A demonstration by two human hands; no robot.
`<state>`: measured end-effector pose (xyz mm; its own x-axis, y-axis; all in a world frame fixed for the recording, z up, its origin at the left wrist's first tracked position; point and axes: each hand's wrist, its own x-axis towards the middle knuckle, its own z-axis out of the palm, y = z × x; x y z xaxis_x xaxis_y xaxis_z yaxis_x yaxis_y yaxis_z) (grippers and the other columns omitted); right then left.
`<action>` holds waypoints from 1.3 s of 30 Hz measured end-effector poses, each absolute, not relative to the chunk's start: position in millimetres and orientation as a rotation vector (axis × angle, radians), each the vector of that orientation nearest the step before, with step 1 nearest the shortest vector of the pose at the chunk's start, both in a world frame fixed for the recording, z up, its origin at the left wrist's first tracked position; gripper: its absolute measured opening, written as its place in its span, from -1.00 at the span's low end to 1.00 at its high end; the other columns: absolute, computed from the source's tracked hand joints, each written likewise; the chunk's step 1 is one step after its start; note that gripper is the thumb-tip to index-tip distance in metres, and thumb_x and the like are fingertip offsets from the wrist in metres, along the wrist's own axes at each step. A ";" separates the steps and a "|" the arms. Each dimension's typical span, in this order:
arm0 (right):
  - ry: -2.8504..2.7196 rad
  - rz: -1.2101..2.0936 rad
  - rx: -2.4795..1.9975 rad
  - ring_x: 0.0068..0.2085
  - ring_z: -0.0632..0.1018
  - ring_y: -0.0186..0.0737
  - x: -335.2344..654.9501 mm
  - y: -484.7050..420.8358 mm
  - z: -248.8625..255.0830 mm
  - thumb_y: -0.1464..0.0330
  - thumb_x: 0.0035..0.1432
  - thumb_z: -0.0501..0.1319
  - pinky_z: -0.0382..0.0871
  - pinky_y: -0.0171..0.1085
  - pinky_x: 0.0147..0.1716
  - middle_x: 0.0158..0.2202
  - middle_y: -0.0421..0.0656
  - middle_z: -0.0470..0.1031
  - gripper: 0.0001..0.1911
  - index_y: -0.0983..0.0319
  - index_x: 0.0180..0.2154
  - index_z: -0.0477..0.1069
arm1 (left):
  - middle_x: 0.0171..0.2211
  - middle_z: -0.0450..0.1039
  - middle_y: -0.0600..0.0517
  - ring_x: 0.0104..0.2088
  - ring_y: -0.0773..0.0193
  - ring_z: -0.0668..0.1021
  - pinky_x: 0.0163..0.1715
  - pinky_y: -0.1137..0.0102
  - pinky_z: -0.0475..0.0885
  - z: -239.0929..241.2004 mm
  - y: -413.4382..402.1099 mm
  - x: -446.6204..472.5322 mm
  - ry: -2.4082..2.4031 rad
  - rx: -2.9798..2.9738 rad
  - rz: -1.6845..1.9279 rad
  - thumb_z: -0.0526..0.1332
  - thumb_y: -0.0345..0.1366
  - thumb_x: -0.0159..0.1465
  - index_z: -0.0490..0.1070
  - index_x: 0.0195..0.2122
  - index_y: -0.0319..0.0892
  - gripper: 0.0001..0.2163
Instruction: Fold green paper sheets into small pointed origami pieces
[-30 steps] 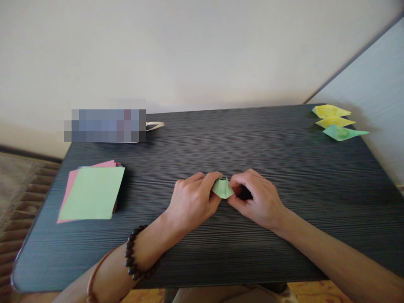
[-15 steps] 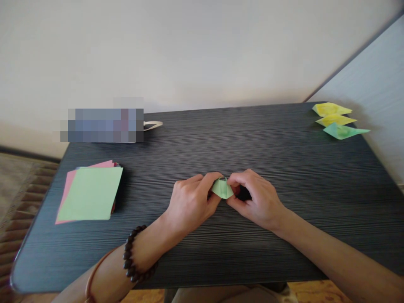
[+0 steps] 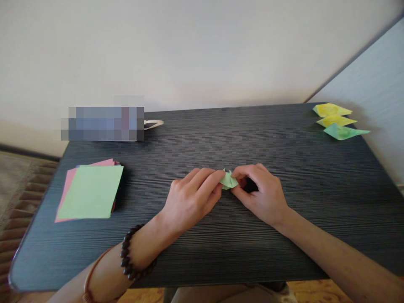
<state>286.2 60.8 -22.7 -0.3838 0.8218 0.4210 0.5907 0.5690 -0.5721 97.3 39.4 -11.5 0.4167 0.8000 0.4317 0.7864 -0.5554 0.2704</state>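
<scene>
Head view: I see my left hand (image 3: 192,195) and right hand (image 3: 261,191), fingers pinching the small green folded paper (image 3: 229,181) between them, low over the worktop (image 3: 284,151).

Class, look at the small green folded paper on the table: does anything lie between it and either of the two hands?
Nothing visible does. The left hand and right hand both pinch the green folded paper directly, fingertips touching it, over the dark table.

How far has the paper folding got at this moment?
Done: three folded paper shapes, two yellow and one green, lie at the far right corner of the dark striped table. In hand: the left hand and right hand pinch a small, partly folded light green paper piece. Left: a stack of flat coloured paper squares, unfolded.
</scene>
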 end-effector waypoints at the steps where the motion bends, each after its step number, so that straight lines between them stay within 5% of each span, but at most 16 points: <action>1: -2.135 0.423 -1.122 -0.49 0.44 -0.36 287.2 62.0 -22.4 0.46 0.08 0.21 0.24 -0.30 -0.39 -0.51 -0.30 0.44 -0.90 0.18 -0.31 0.34 | -0.24 0.53 0.06 -0.30 0.30 0.55 -0.33 0.42 0.49 -11.7 39.9 95.4 1.440 2.653 0.821 0.18 -0.41 0.23 0.39 -0.10 -0.13 -0.79; 22: -2.539 0.067 -0.910 -0.21 0.47 -0.17 306.3 60.1 -26.6 0.47 0.12 0.19 0.39 -0.17 -0.24 -0.09 -0.13 0.54 -0.71 0.25 -0.09 0.48 | -0.02 0.49 -0.04 0.03 0.16 0.49 -0.03 0.27 0.48 -18.0 49.3 74.3 0.963 2.792 0.724 0.13 -0.44 0.29 0.41 -0.07 -0.22 -0.79; 27: -2.528 0.092 -0.946 -0.21 0.45 -0.14 303.8 57.0 -24.8 0.43 0.12 0.20 0.38 -0.15 -0.26 -0.08 -0.15 0.53 -0.72 0.25 -0.09 0.49 | -0.06 0.50 -0.02 -0.01 0.14 0.50 -0.05 0.23 0.46 -13.8 48.0 78.1 1.025 2.738 0.680 0.18 -0.37 0.25 0.47 -0.14 -0.18 -0.82; 33: -2.345 0.280 -1.115 -0.28 0.46 -0.23 293.4 59.9 -25.0 0.34 0.15 0.22 0.32 -0.19 -0.26 -0.22 -0.19 0.55 -0.89 0.17 -0.34 0.52 | -0.22 0.54 0.06 -0.12 0.19 0.51 -0.14 0.25 0.41 -16.8 45.0 91.6 1.284 2.516 0.819 0.22 -0.34 0.22 0.50 -0.41 -0.13 -0.91; 39: -2.331 0.361 -1.154 -0.26 0.45 -0.21 294.5 60.7 -26.1 0.31 0.15 0.21 0.28 -0.19 -0.26 -0.24 -0.17 0.50 -0.89 0.15 -0.29 0.50 | -0.24 0.56 0.10 -0.10 0.17 0.50 -0.15 0.25 0.36 -15.2 45.5 91.6 1.343 2.455 0.805 0.25 -0.32 0.20 0.52 -0.44 -0.09 -0.91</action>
<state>294.5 60.7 -26.1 -0.5086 0.7973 0.3250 0.6616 0.6035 -0.4452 91.6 45.5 -15.2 0.4292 0.8306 0.3549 0.7048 -0.5537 0.4436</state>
